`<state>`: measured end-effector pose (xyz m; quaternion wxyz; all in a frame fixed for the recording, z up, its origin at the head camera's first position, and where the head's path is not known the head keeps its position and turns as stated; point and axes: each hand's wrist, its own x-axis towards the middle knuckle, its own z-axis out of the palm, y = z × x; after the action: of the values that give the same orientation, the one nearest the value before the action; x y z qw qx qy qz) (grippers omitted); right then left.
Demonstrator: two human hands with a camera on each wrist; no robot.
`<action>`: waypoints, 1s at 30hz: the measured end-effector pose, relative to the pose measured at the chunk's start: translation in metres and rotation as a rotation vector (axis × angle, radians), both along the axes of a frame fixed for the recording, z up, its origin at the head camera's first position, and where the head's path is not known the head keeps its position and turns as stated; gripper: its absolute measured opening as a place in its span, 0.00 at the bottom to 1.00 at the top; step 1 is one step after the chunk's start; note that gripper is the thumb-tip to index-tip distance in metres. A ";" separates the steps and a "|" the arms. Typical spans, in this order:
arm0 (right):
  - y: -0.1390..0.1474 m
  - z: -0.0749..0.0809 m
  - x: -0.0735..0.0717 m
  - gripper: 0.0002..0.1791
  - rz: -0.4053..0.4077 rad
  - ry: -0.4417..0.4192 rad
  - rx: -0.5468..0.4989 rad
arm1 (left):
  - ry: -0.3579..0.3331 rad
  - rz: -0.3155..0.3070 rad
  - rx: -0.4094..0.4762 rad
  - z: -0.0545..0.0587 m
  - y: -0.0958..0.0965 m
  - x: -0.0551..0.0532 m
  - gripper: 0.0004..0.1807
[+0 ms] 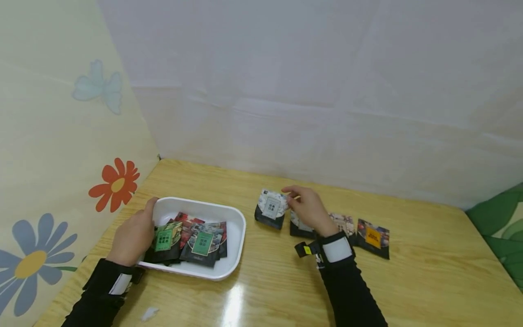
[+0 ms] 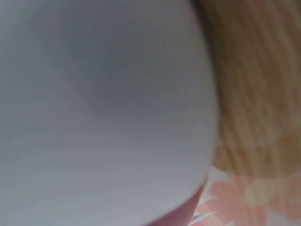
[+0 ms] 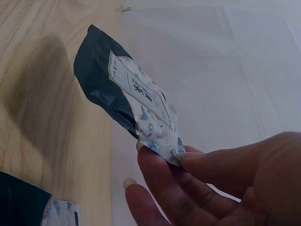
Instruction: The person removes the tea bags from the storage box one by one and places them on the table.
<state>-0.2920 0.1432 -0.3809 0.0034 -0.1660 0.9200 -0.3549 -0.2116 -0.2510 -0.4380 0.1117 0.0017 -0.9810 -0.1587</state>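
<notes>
My right hand pinches one corner of a white-and-black sachet between thumb and fingers. In the right wrist view the sachet is tilted above the table, its shadow beside it. At the left, my left hand grips the side of a white plastic tray. Inside lie several sachets, among them a green-labelled sachet and another with a green label. The tray's wall fills most of the left wrist view, hiding nearly all of that hand.
A row of sachets lies right of the tray: a grey-white one partly under my right hand, a pale one, and an orange-labelled one. A white scrap is near the front edge. Cloth hangs behind the wooden table.
</notes>
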 end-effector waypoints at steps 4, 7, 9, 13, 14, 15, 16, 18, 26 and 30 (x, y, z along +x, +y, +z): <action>-0.001 -0.008 -0.005 0.18 -0.008 -0.035 0.065 | 0.008 0.000 0.003 0.001 0.001 0.001 0.29; -0.001 -0.015 -0.007 0.16 -0.013 -0.025 0.104 | 0.010 -0.004 0.005 0.001 0.001 0.001 0.29; 0.000 -0.019 -0.009 0.14 -0.007 0.004 0.130 | 0.006 -0.003 0.004 0.001 0.002 0.001 0.30; 0.001 -0.024 -0.011 0.13 -0.010 0.056 0.181 | -0.004 0.005 0.004 0.001 0.001 0.001 0.31; 0.000 -0.025 -0.011 0.13 -0.014 0.062 0.190 | -0.006 0.006 0.002 0.001 0.001 0.001 0.31; 0.000 -0.026 -0.012 0.13 -0.017 0.065 0.201 | -0.006 0.007 0.000 0.000 0.001 0.001 0.31; 0.000 -0.027 -0.011 0.12 -0.017 0.071 0.214 | -0.007 0.006 -0.001 0.000 0.001 0.001 0.31; -0.001 -0.030 -0.012 0.11 -0.014 0.089 0.236 | -0.011 0.006 -0.001 0.000 0.001 0.001 0.32; -0.004 -0.039 -0.014 0.09 -0.033 0.128 0.252 | -0.019 0.006 0.007 0.000 0.001 0.001 0.31; -0.004 -0.040 -0.015 0.09 -0.057 0.127 0.254 | -0.023 0.003 0.006 0.001 0.001 0.001 0.31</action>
<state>-0.3068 0.1395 -0.4213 -0.0441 -0.1601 0.9602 -0.2244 -0.2105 -0.2503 -0.4373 0.1005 0.0055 -0.9817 -0.1616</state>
